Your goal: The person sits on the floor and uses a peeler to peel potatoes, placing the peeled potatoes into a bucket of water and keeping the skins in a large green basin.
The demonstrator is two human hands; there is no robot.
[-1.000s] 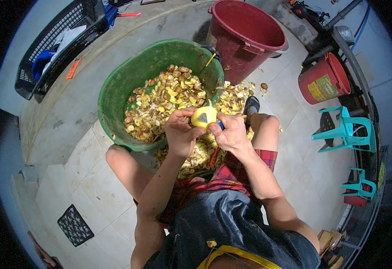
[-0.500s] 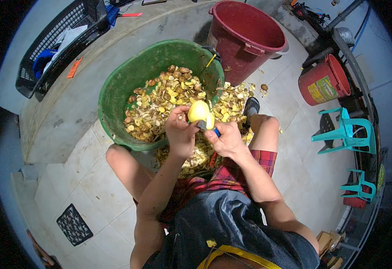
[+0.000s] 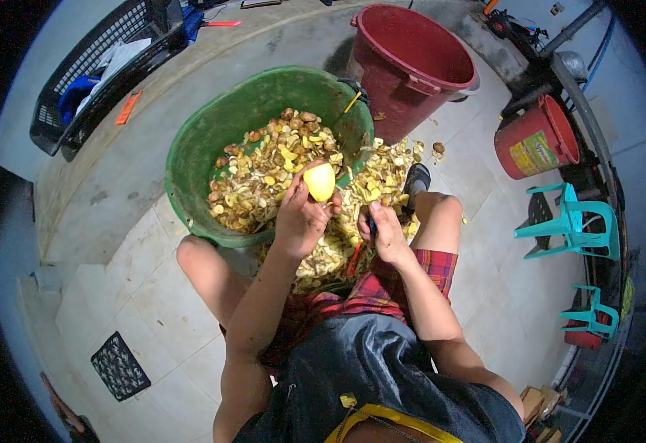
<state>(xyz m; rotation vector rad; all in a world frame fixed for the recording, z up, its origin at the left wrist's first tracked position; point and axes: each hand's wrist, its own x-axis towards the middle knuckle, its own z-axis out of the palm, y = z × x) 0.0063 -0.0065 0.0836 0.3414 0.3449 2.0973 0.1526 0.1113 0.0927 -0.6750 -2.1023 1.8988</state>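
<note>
My left hand [image 3: 302, 225] is closed around a peeled yellow potato [image 3: 319, 181], held up over the near rim of a large green tub [image 3: 212, 133]. To its right, my right hand [image 3: 387, 232] grips a blue-handled knife [image 3: 372, 224], apart from the potato; its blade cannot be made out. Unpeeled potatoes [image 3: 301, 118] lie at the far side inside the tub, among many peelings and slices [image 3: 264, 184]. More peelings [image 3: 326, 258] are heaped on the floor below my hands, between my legs, with an orange-red strip-like thing [image 3: 354, 258] among them.
A big dark red bin [image 3: 397, 96] stands beyond the tub at right. Farther right are a red bucket [image 3: 537, 140] and two teal plastic chairs [image 3: 570, 221]. A black crate [image 3: 94, 66] sits on the ledge at far left. A dark patterned mat [image 3: 120, 365] lies on the tiles.
The knife has come away from the potato as my right hand moved slightly right and down. The piece hanging at the potato's right side is gone from it. My left hand has turned the potato.
</note>
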